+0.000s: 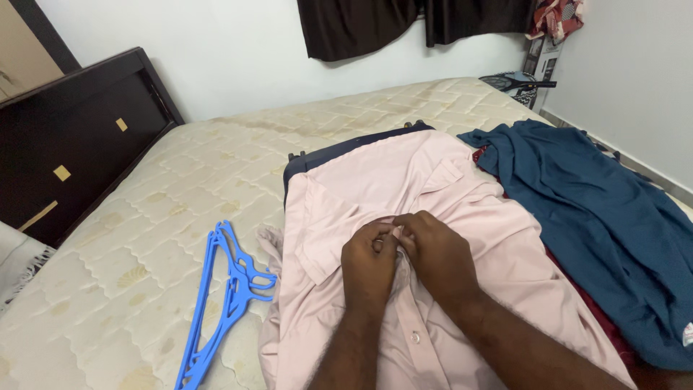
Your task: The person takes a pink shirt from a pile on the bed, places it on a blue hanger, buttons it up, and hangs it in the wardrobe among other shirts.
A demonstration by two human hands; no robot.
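Both hands meet at the front placket of a pink shirt point(404, 195) spread flat on the bed point(180, 217). The left hand point(369, 263) and right hand point(437, 253) pinch the fabric near a button with clenched fingers point(386, 232). Blue hangers point(224, 303) lie to the left, a blue garment point(599, 217) to the right.

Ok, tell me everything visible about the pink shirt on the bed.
The pink shirt is a pale, thin-looking buttoned garment with a collar and a chest pocket. It lies spread front-up on the mattress, over a dark navy item. The left hand and right hand pinch its button strip near the collar. One button shows lower down.
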